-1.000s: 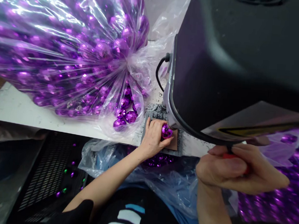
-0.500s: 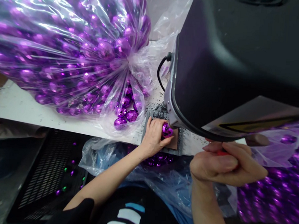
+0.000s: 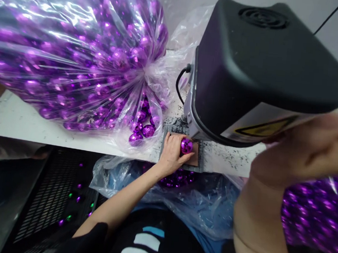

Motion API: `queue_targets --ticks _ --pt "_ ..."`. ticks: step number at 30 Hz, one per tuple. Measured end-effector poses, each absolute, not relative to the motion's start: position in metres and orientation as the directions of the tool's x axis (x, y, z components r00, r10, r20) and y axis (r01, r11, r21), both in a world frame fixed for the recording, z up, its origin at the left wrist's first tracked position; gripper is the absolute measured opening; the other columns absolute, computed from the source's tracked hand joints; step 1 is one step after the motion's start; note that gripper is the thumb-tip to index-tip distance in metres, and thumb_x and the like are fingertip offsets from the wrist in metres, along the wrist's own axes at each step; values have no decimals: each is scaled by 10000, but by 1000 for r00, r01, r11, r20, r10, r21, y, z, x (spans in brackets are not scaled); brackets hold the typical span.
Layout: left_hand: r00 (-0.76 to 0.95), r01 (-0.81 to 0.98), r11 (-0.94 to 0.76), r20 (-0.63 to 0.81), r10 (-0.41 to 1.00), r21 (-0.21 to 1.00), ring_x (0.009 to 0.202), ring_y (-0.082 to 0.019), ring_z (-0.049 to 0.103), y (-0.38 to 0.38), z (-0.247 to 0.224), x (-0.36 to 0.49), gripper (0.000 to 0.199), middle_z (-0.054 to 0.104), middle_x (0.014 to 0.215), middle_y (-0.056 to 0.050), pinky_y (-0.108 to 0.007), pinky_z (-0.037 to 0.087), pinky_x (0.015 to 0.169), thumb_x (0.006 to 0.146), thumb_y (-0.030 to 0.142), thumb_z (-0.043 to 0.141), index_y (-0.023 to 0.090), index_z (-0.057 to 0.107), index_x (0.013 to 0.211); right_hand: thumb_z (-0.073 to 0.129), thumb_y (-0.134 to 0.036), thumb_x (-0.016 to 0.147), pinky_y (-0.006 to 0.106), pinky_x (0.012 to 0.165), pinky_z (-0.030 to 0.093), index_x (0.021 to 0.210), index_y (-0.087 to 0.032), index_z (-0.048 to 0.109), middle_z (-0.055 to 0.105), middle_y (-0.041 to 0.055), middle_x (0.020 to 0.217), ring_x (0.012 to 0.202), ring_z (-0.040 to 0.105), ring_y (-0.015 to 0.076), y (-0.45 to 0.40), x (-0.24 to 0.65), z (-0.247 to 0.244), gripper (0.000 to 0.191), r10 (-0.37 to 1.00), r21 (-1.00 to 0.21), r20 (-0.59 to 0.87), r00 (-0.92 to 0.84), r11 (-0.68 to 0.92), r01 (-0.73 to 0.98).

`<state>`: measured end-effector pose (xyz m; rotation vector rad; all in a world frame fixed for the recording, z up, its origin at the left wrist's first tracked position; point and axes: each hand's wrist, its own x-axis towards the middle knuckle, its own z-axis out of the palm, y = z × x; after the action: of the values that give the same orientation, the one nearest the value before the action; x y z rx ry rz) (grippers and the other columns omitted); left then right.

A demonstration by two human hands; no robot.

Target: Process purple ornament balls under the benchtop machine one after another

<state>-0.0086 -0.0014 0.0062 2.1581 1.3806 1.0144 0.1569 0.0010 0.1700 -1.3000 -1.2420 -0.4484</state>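
My left hand is closed around a shiny purple mirrored ball, thumb in front and fingers behind. The ball rests on a brown pad on a small grey base. Above it leans a bulky black machine head with a yellow warning label. My right hand is raised at the right side of the machine, large and blurred. Its fingers are mostly hidden by the machine, so its grip does not show.
A big clear bag of purple balls covers the left of the white table; several balls sit at its mouth. More purple balls lie at right. A black crate stands below left. Clear plastic drapes over the lap.
The machine head looks smaller and lower, farther from my eyes. My right hand, seen closed on something red before, has moved up and to the right. The left hand keeps hold of the ball.
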Motion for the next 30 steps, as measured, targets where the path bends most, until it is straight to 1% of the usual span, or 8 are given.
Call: queue_targets --ticks 4,9,12,15,18,20,26,30 --pt "251 563 -453 378 891 692 1120 -250 587 -22 7 -19 514 629 1152 -97 -547 283 1158 858 419 666 189 442 1259 340 -481 923 215 634 211 662 -87 384 293 -31 662 640 281 -37 35 158 194 475 449 -502 833 323 370 782" --pt "527 552 -601 316 789 579 1168 -257 578 -76 2 -21 581 613 1223 -109 -562 240 1195 852 318 652 239 410 1375 373 -502 854 249 658 219 605 -93 258 265 -57 637 649 269 -42 46 158 196 492 523 -614 757 391 366 699" --pt "614 546 -652 278 739 526 1218 -293 544 -90 7 -18 706 584 1294 -139 -595 238 1187 833 427 684 215 378 1433 420 -447 854 236 659 224 573 -82 213 286 -60 623 665 298 -50 48 160 194 505 510 -640 746 427 376 670" --pt "551 498 -657 379 743 566 1175 -271 562 -73 26 -36 662 610 1249 -133 -512 383 1111 845 545 642 186 452 1368 446 -476 820 271 694 227 585 -100 96 308 -53 630 684 327 -38 46 160 196 565 551 -681 710 439 377 627" --pt "250 638 -536 511 823 552 1064 -221 594 -30 45 -75 229 653 1101 -89 -392 486 935 968 312 495 213 579 1156 447 -511 826 283 714 227 589 -104 131 282 -50 632 680 314 -30 45 159 198 567 583 -693 690 429 362 623" --pt "44 808 -320 490 870 495 1013 -231 597 1 50 -101 177 652 1054 -89 -386 479 881 972 258 462 210 609 1058 468 -479 837 276 707 226 578 -100 228 282 -51 630 676 304 -29 47 160 198 518 581 -689 692 429 355 632" --pt "305 932 -335 204 930 135 938 -304 581 40 31 -119 254 641 909 -105 -419 456 817 802 239 676 181 612 1040 503 -384 856 247 673 234 596 -106 370 368 -52 637 648 319 -35 56 166 189 403 506 -677 724 469 388 625" --pt "214 911 -285 248 945 298 923 -260 584 38 39 -118 311 596 991 -92 -388 467 809 804 253 678 193 582 1094 445 -481 852 247 691 248 598 -100 292 339 -60 656 676 314 -38 51 166 191 483 550 -652 729 408 375 659"
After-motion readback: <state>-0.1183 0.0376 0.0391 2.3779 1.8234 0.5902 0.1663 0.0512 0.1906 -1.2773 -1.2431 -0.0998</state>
